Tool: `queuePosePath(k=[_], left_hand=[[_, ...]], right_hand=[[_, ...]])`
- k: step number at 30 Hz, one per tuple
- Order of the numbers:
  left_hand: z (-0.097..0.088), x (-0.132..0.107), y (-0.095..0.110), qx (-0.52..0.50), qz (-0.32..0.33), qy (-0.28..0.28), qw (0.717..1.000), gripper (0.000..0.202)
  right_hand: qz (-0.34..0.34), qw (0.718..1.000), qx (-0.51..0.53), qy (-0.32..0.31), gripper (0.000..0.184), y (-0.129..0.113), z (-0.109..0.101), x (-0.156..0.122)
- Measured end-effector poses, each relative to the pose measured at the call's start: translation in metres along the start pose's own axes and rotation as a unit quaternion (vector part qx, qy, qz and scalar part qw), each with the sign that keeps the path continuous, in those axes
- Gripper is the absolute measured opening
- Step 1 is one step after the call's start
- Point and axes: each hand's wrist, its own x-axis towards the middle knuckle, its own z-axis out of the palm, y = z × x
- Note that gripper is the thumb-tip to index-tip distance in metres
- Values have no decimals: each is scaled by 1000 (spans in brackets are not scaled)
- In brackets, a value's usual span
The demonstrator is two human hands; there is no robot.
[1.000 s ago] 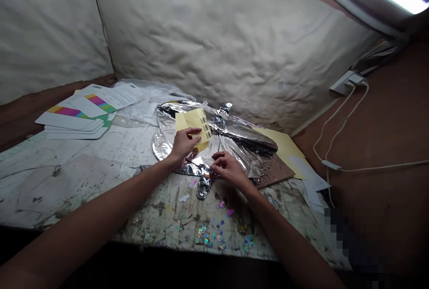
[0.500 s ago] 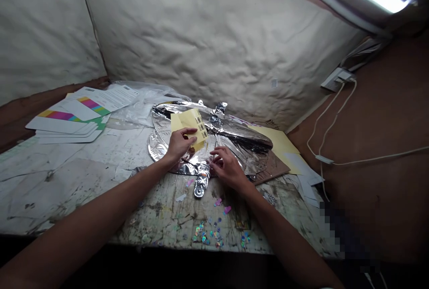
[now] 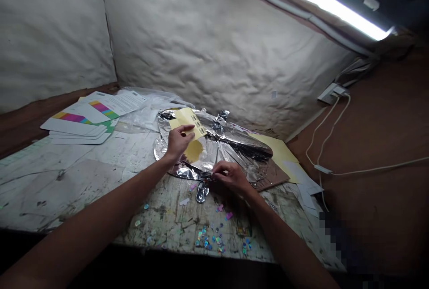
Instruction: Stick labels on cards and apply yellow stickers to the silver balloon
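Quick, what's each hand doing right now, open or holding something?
Left hand: closed, holding a yellow paper sheet.
Right hand: closed, pinching the edge of a silver foil balloon.

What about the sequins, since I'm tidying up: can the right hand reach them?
Probably yes: the right hand sits close to the sequins on the tabletop, with nothing lying between them.

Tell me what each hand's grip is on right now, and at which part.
The left hand grips a yellow paper sheet around its middle. The right hand appears to pinch the lower edge of a silver foil balloon.
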Motion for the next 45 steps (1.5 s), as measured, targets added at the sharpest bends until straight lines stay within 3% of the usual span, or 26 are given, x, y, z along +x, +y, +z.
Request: queuePosePath(k=[3, 5, 7, 10, 13, 15, 17, 20, 23, 25, 28, 32, 35, 37, 41, 42, 45], left_hand=[[-4, 1, 13, 45, 77, 16, 996, 35], [-3, -3, 19, 94, 155, -18, 983, 31], [1, -11, 21, 167, 228, -105, 954, 35], [8, -25, 16, 288, 301, -238, 877, 55], [12, -33, 11, 355, 325, -299, 824, 54], [11, -33, 12, 352, 309, -323, 822, 38], [10, -30, 15, 330, 286, -337, 834, 37], [6, -24, 17, 345, 277, -295, 847, 39], [5, -24, 14, 403, 312, -250, 824, 47], [4, -26, 12, 421, 326, -233, 814, 40], [4, -27, 14, 425, 317, -181, 828, 23], [4, -26, 18, 430, 302, -155, 836, 30], [4, -26, 15, 442, 311, -149, 828, 27], [3, -24, 11, 453, 323, -133, 820, 22], [-1, -22, 9, 513, 317, -90, 792, 69], [-2, -22, 9, 529, 311, -80, 786, 76], [-6, -22, 9, 553, 307, -59, 772, 91]], right_hand=[[96, 987, 129, 32, 25, 0, -4, 8], [140, 970, 197, 37, 33, 1, -9, 14], [174, 955, 235, 49, 35, 2, -15, 21], [207, 937, 273, 70, 39, 5, -25, 31], [209, 929, 298, 71, 43, 5, -32, 39], [195, 934, 292, 69, 44, 3, -36, 44], [178, 945, 264, 78, 43, 1, -37, 47], [151, 962, 197, 111, 44, -2, -37, 50], [108, 972, 115, 172, 41, -5, -37, 49], [81, 974, 47, 207, 38, -7, -36, 44], [57, 980, -55, 185, 34, -8, -35, 27], [11, 978, -183, 96, 42, -2, -31, -2], [16, 960, -239, 143, 19, 9, -34, -7], [35, 945, -270, 179, 20, 14, -45, 6], [105, 913, -348, 187, 27, 21, -93, 69], [148, 901, -368, 176, 29, 24, -108, 88], [191, 896, -366, 166, 26, 37, -147, 143]])
